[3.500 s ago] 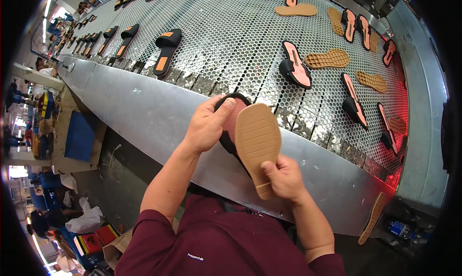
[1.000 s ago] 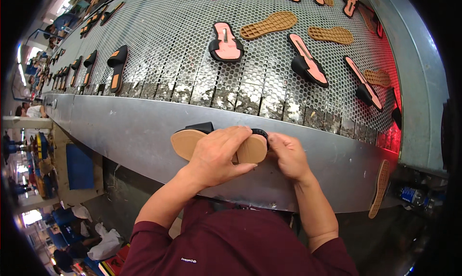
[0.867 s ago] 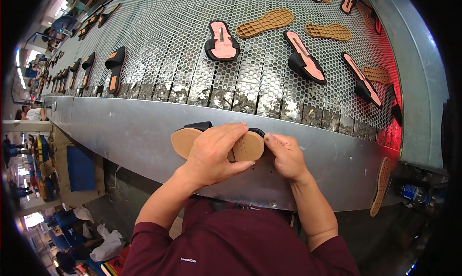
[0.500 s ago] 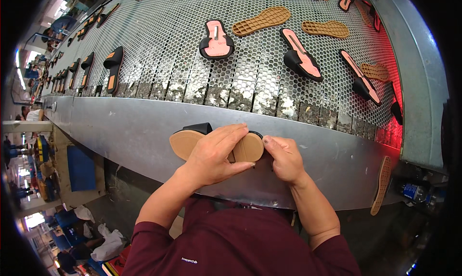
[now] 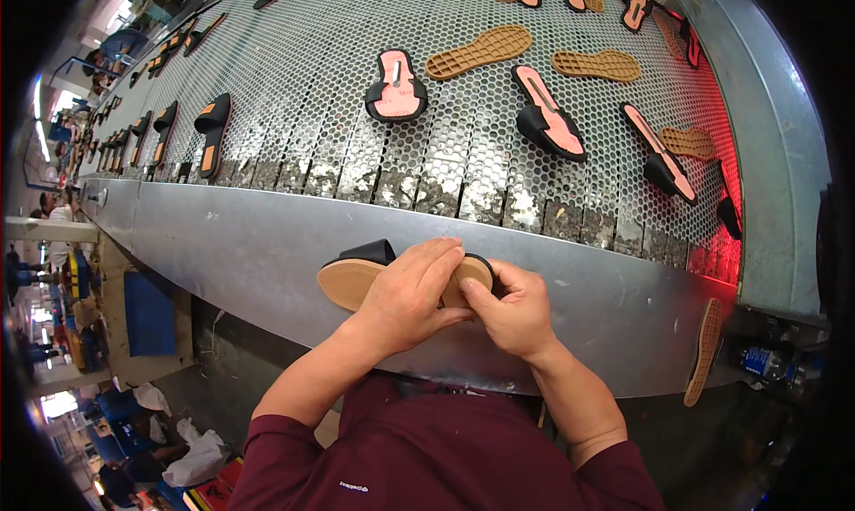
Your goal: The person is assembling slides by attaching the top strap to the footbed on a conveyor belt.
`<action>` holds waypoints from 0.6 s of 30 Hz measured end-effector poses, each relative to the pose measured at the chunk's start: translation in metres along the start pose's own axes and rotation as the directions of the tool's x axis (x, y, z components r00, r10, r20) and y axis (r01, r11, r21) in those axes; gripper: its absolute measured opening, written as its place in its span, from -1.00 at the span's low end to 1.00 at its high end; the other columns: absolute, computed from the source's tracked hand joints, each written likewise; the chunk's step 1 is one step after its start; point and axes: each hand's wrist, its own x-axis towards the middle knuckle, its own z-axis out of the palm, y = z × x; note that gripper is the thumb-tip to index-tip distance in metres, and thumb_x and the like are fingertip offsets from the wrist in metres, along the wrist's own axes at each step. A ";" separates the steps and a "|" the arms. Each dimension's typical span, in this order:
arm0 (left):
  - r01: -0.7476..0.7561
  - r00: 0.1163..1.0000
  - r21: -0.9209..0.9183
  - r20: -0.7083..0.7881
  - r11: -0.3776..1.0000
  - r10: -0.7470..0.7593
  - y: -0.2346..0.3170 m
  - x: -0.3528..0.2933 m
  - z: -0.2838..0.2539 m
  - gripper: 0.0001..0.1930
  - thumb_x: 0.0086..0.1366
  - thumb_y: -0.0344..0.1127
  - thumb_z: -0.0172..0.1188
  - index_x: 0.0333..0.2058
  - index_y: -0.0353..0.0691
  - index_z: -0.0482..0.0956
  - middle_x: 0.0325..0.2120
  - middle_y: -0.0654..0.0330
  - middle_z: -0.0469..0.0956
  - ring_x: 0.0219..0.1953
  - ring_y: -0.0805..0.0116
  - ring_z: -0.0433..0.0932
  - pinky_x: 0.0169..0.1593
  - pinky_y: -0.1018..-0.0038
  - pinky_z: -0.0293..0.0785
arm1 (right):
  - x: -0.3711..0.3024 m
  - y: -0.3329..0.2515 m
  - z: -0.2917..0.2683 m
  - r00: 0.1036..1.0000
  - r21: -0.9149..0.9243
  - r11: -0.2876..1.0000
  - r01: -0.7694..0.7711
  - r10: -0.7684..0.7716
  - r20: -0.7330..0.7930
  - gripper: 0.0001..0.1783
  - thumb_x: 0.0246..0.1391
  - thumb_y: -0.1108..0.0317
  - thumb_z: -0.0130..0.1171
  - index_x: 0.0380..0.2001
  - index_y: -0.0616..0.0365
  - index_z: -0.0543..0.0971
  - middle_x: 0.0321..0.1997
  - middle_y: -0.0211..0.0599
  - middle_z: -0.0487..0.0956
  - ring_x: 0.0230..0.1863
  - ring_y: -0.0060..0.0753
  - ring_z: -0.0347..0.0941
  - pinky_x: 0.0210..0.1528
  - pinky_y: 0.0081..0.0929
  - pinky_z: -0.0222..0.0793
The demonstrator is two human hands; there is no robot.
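A slide sandal with a tan sole and a black strap is held in front of me, over the metal ledge. Its sole faces me and the strap shows along the top left. My left hand wraps around the middle of it, covering that part of the sole. At the right end, my right hand pinches the heel edge, its thumb on the tan sole and its fingers hidden behind.
Beyond the metal ledge, a mesh conveyor carries black sandals with pink undersides, such as one sandal, and loose brown soles. Another brown sole lies at the ledge's right end, near a bottle. A metal housing with red light stands at right.
My right thumb has moved left from the heel's rim onto the sole. My left hand keeps its hold. Sandals and soles on the conveyor have shifted slightly left and down in view.
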 end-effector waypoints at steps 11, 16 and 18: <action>-0.007 0.779 0.551 -0.520 0.834 0.350 -0.094 0.033 -0.102 -0.26 -0.02 -0.46 0.52 0.11 -0.22 0.30 0.06 -0.12 0.46 0.02 -0.03 0.53 0.06 0.24 0.48 | 0.085 -0.027 -0.036 0.950 -0.430 0.867 0.251 -0.307 -0.065 -0.20 0.01 0.20 0.38 0.26 0.23 0.29 0.16 0.00 0.48 0.04 -0.18 0.50 0.07 -0.32 0.42; 0.565 0.778 0.452 -0.572 0.691 -0.261 -0.192 -0.020 -0.098 -0.57 0.18 -0.18 0.40 -0.12 -0.37 0.52 0.09 -0.12 0.43 0.06 0.10 0.49 0.03 0.36 0.46 | 0.165 -0.019 -0.016 0.920 -0.810 0.512 0.285 -0.384 0.081 -0.30 0.09 0.22 0.19 0.30 0.07 0.26 0.32 0.10 0.28 0.26 0.12 0.30 0.22 -0.11 0.31; 0.559 0.783 0.500 -0.581 0.662 -0.223 -0.195 -0.031 -0.087 -0.54 0.22 -0.09 0.36 -0.13 -0.39 0.54 0.06 -0.07 0.47 0.01 0.19 0.51 0.00 0.40 0.47 | 0.200 -0.021 -0.010 0.942 -0.889 0.403 0.218 -0.324 0.085 -0.29 0.12 0.26 0.13 0.34 -0.01 0.20 0.38 0.09 0.20 0.32 0.12 0.22 0.25 -0.12 0.28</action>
